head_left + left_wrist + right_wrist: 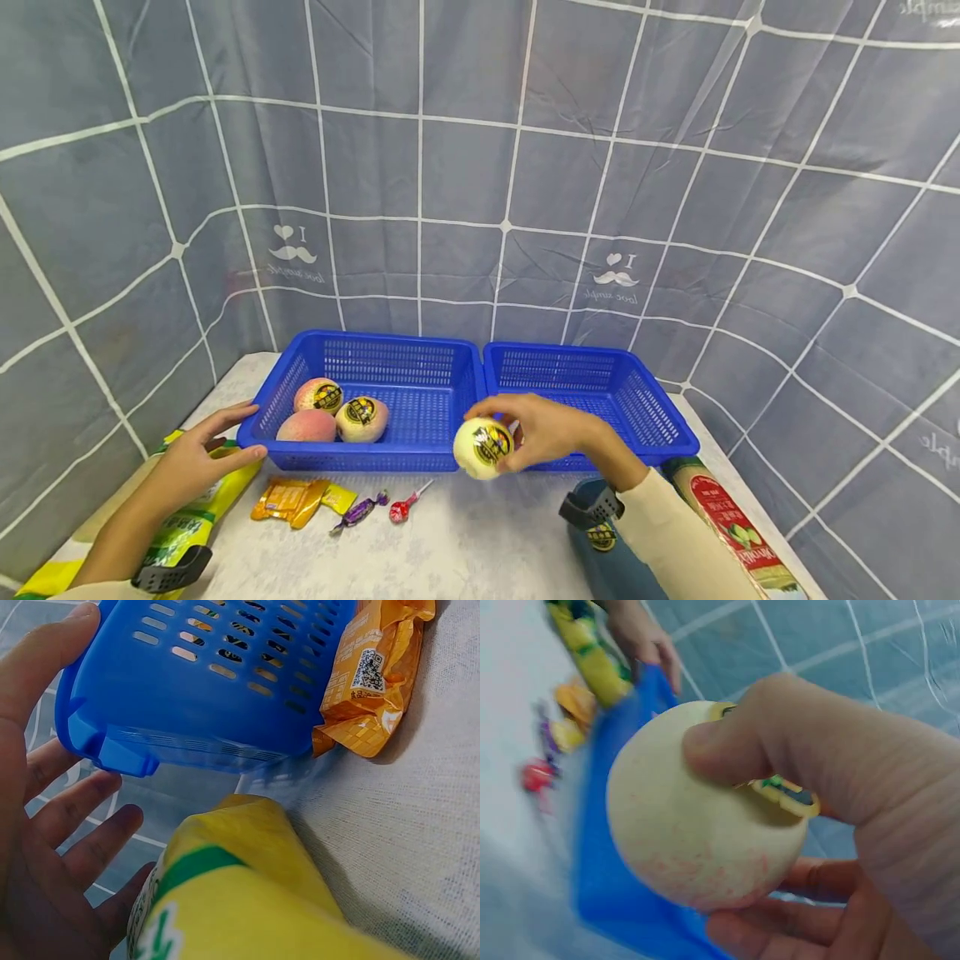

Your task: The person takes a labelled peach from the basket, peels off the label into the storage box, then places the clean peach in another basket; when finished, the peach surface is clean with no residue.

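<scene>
One peach [482,447] gripped in right hand [551,433], above table.

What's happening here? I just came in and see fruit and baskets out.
A person's right hand grips a pale round fruit with a sticker, held at the front edge between two blue baskets. The left basket holds three similar fruits; the right basket looks empty. The left hand rests open against the left basket's corner, over a yellow bag. Orange snack packets and wrapped candies lie on the table in front.
</scene>
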`<state>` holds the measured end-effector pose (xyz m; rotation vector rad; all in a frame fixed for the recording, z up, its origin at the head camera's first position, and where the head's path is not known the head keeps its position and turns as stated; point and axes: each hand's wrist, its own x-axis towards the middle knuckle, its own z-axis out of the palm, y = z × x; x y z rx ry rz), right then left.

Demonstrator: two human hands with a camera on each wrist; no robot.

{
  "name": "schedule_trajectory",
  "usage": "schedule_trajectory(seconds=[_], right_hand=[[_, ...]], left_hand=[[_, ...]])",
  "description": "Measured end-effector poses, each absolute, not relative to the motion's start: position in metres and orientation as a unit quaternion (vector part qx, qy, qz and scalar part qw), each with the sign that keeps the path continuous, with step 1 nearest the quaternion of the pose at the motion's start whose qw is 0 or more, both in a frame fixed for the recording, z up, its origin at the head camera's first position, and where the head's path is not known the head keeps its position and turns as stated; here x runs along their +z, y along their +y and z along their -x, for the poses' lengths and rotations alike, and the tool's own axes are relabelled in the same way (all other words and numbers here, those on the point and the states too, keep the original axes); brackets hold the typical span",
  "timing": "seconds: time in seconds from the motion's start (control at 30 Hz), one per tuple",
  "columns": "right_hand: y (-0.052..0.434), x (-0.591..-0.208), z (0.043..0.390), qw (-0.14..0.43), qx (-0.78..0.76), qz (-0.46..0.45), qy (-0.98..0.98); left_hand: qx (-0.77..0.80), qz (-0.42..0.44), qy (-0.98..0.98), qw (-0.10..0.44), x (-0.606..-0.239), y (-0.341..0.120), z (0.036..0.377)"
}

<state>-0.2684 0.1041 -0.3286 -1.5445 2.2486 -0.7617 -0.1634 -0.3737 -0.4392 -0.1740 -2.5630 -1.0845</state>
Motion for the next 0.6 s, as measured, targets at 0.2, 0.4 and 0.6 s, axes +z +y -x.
schedule_trajectory(seconds=[0.2,0.4,0.6], right_hand=[[0.108,-0.370,0.230,0.219,-0.232,0.550,0.772],[0.109,-0.404,0.221,0.236,-0.193,0.536,0.787],[0.112,-0.415,0.223,0.264,-0.219,0.531,0.775]], left_hand=[[-0.388,0.062,-0.901,0.186,-0.440,-0.377,0.165],[-0.386,0.064,-0.903,0.180,-0.439,-0.374,0.165],[-0.388,0.058,-0.903,0.174,-0.442,-0.373,0.164]])
